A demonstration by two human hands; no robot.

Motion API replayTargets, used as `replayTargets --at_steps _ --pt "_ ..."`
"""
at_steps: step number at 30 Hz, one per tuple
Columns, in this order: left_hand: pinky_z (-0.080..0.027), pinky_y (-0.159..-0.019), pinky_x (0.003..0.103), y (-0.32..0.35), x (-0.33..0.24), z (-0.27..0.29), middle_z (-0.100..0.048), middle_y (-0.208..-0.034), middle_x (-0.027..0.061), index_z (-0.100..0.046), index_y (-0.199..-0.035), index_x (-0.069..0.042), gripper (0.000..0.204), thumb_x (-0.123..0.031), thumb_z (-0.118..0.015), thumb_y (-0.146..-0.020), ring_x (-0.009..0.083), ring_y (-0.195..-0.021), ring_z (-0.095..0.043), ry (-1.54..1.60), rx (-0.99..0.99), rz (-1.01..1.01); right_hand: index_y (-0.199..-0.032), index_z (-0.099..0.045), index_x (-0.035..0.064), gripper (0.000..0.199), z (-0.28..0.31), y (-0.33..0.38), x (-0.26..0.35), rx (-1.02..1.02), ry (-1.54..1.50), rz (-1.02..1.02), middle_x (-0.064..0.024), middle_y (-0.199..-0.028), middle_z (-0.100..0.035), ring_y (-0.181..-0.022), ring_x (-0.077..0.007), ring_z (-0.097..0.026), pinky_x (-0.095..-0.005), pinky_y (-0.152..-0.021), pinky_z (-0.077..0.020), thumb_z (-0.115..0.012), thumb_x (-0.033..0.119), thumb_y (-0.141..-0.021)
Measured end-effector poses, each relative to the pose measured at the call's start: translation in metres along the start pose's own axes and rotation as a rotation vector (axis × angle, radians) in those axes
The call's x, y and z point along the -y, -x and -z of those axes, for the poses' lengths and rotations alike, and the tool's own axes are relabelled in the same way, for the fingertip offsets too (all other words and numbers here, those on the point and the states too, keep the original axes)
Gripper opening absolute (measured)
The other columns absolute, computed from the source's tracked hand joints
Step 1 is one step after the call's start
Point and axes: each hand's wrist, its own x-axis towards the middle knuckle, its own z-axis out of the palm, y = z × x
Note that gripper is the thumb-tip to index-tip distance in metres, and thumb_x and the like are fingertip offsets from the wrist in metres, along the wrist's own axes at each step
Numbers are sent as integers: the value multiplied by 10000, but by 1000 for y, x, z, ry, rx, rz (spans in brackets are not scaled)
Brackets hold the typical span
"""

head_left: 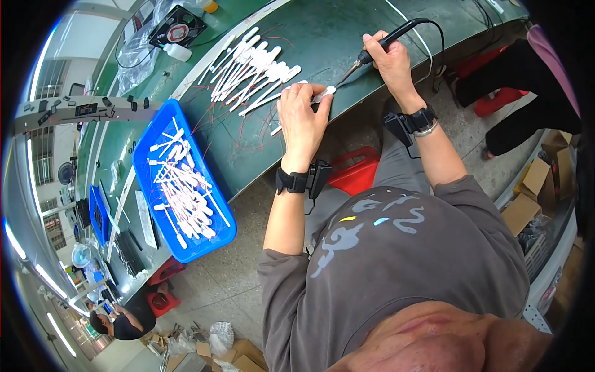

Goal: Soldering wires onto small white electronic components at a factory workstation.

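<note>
A black-handled soldering iron [396, 36] is gripped in my right hand [392, 65], its metal tip slanting down to the left. That tip is at or very near the rounded end of a white stick-shaped part [326, 92]. My left hand [300, 118] is closed on this part at the bench's near edge, its fingers covering most of it. Just beyond my left hand lies a loose row of similar white sticks [253, 65] with rounded ends and thin red wires. Whether the tip touches the part is too small to tell.
On the left, a blue bin [228, 224] full of white sticks with wires sits at the edge of the green bench [248, 170]. A black fan [178, 28] and a small white bottle [178, 52] stand farther back. Another person's legs [496, 80] are at the right; a red stool [353, 172] is below.
</note>
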Motion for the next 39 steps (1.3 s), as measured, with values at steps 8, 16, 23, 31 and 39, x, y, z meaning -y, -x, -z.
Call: replayTargets --at_steps 8,16,23,31,39 --pt "-406 -783 389 -2 -1 1 -621 -923 80 -667 -871 -69 159 -156 -745 -764 271 -890 -555 -1 2 1 -717 -542 109 264 0 0 4 -10 2 21 98 -610 -400 -504 6 -296 -206 -454 -206 -625 221 -941" --pt "-407 -788 384 -3 -2 1 -621 -926 80 -671 -875 -73 155 -161 -743 -770 267 -892 -554 2 18 8 -712 -564 95 257 4 -1 9 -75 -332 -141 87 -596 -449 -478 3 -333 -199 -434 -227 -634 214 -929" --pt "-440 -795 392 -1 3 18 -621 -925 90 -676 -894 -78 156 -156 -738 -774 282 -894 -574 -60 -59 -88 -753 -541 113 215 4 0 7 -45 -438 -154 79 -633 -420 -507 4 -313 -179 -449 -228 -609 181 -944" --pt "-496 -773 407 -43 36 73 -647 -908 116 -702 -883 -70 156 -176 -727 -773 320 -895 -614 -308 -5 -20 -769 -555 93 208 9 -3 5 -58 -484 -177 67 -664 -446 -515 -1 -334 -175 -458 -243 -605 184 -949" --pt "-488 -769 433 -42 57 35 -653 -838 114 -717 -844 -73 142 -179 -707 -751 311 -861 -603 -145 -43 -156 -824 -591 63 176 1 -3 8 -84 -336 -205 52 -665 -456 -533 -21 -350 -190 -481 -270 -624 191 -940"
